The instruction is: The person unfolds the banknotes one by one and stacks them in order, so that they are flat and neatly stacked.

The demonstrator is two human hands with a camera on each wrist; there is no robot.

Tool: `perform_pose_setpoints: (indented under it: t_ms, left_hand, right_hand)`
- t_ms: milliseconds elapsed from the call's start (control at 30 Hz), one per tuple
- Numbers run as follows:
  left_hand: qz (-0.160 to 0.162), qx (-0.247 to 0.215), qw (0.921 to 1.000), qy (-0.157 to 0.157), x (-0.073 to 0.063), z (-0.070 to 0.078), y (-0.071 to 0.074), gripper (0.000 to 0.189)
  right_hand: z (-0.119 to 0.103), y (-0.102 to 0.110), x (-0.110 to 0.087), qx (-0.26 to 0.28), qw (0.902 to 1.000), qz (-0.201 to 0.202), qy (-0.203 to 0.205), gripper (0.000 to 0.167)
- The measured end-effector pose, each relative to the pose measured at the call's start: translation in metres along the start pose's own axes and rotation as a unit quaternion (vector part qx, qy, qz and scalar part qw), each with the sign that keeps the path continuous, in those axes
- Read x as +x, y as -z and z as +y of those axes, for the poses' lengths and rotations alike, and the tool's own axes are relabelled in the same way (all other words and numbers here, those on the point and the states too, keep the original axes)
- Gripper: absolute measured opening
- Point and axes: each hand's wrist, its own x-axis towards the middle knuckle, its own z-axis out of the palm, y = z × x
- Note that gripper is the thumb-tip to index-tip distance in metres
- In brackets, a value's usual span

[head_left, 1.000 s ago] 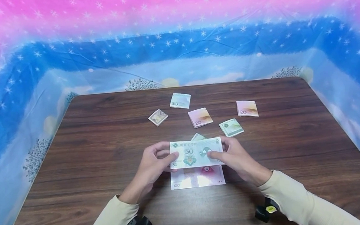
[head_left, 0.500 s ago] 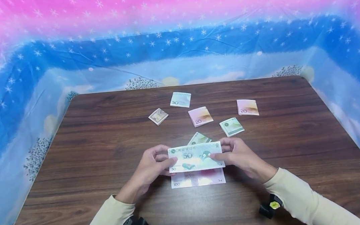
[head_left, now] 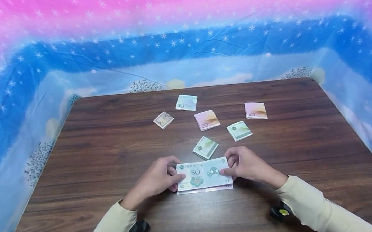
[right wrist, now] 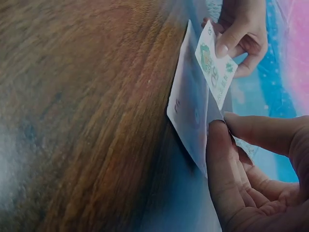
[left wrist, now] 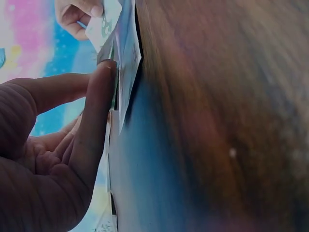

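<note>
A green-white play banknote (head_left: 201, 174) marked 50 is spread out between both hands, a crease down its middle. My left hand (head_left: 157, 176) pinches its left end, thumb on top; my right hand (head_left: 250, 166) pinches the right end likewise. Beneath it a pinkish banknote (head_left: 190, 192) lies on the table, mostly covered in the head view, only its near edge showing. From the right wrist view, the upper banknote (right wrist: 216, 72) stands tilted above the lower banknote (right wrist: 188, 104), with a gap between them. Just beyond the hands is a folded green banknote (head_left: 205, 148).
Farther back on the brown wooden table (head_left: 91, 151) lie another folded green banknote (head_left: 239, 131), two folded 20 banknotes (head_left: 207, 120), a folded 50 banknote (head_left: 186, 102) and a small folded brownish banknote (head_left: 163, 120). A patterned cloth (head_left: 183, 47) surrounds the table's back and sides.
Both hands have brought the 50 banknote toward the person and down over the pinkish one, covering most of it. The folded green banknote behind it has come fully into view.
</note>
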Motion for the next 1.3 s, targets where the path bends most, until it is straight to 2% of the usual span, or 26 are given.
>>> perform_pose_setpoints:
  t_ms: [167,367,500,633,867,967,1033,1167,1300]
  left_hand:
    - [0.006,0.075,0.9972,0.006,0.000,0.002,0.000,0.029]
    - [0.016,0.160,0.9869,0.015,0.003,0.004,-0.003,0.029]
    - [0.028,0.183,0.9822,0.028,0.005,0.004,-0.004,0.028]
    - [0.041,0.207,0.9770,0.029,0.005,0.004,-0.006,0.031]
    - [0.068,0.255,0.9637,0.039,0.004,0.002,-0.004,0.040]
    - [0.077,0.260,0.9620,0.031,0.004,0.000,-0.003,0.043]
    - [0.080,0.248,0.9653,0.023,0.004,0.000,-0.002,0.043]
    - [0.081,0.191,0.9783,0.006,0.004,0.000,0.002,0.035]
    - [0.086,0.121,0.9888,-0.009,0.004,0.001,0.009,0.026]
  right_hand:
    - [0.000,-0.004,0.000,-0.031,0.9995,-0.004,0.000,0.025]
    - [0.001,-0.009,0.000,-0.103,0.9945,0.015,0.004,0.027]
    - [0.001,-0.012,0.001,-0.159,0.9868,0.032,0.001,0.031]
    - [0.001,-0.012,0.001,-0.202,0.9783,0.045,0.000,0.038]
    - [0.005,-0.011,-0.001,-0.232,0.9706,0.063,0.000,0.046]
    - [0.004,-0.012,-0.001,-0.236,0.9692,0.068,0.007,0.046]
    - [0.001,-0.009,0.001,-0.234,0.9698,0.068,0.012,0.043]
    - [-0.009,0.003,0.011,-0.221,0.9727,0.066,0.027,0.037]
    - [-0.021,0.020,0.031,-0.201,0.9770,0.066,0.025,0.032]
